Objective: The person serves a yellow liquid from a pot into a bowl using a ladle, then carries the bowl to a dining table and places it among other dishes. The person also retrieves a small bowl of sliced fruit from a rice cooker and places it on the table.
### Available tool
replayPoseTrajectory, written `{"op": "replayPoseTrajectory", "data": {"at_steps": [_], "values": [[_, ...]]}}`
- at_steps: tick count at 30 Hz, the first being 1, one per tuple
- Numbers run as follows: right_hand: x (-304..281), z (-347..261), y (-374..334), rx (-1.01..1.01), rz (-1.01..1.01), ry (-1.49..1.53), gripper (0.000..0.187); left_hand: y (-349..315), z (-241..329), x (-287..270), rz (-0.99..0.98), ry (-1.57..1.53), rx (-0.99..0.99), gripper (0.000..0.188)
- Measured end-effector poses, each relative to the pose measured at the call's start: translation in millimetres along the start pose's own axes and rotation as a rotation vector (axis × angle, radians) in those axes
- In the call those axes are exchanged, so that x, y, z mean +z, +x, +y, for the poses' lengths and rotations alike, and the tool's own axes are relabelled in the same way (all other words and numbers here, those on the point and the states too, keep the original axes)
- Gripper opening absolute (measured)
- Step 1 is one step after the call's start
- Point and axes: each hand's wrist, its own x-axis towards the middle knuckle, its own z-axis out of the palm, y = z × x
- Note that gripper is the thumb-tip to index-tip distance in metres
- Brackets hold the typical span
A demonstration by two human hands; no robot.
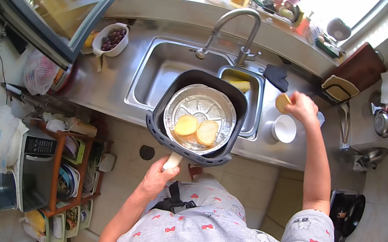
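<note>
Air-fryer basket (238, 103), dark, square with rounded corners: centre of frame, held out over the front edge of the steel sink (158, 71). Lined with a round foil tray (202, 103).
Two golden bread pieces (196, 129): side by side, touching, in the lower part of the foil tray.
Left hand (158, 176): below centre, closed around the basket's pale handle (172, 160), directly beneath the bread.
Right hand (302, 107): right of centre, fingers pinched on a third round bread piece (282, 102), raised above the bench (297, 154), just off the basket's right rim.
White cup (284, 128): on the bench, directly under the right hand.
Curved tap (232, 24): upper centre, behind the sink.
White bowl of dark grapes (111, 39): upper left, on the bench beside the sink.
</note>
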Motion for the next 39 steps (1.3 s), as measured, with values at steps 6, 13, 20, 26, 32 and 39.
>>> {"op": "replayPoseTrajectory", "data": {"at_steps": [6,13,20,26,32,39], "values": [[130,91,10,0.286,-0.183,-0.157,0.032,24,3,23,-0.024,0.048,-0.019,0.041],[179,114,10,0.238,-0.123,-0.152,0.031,40,11,48,-0.045,0.114,-0.043,0.037],[125,95,-2,0.125,0.151,-0.087,0.032,45,16,73,-0.003,0.112,0.026,0.032],[13,-19,-59,-0.395,0.139,0.405,0.027,53,4,76,-0.041,0.218,0.052,0.036],[58,-64,-59,-0.688,-0.131,-0.102,0.049,58,12,92,-0.043,0.292,0.014,0.034],[76,-73,-51,-0.565,-0.280,-0.086,0.047,61,9,98,-0.047,0.271,-0.023,0.028]]}}
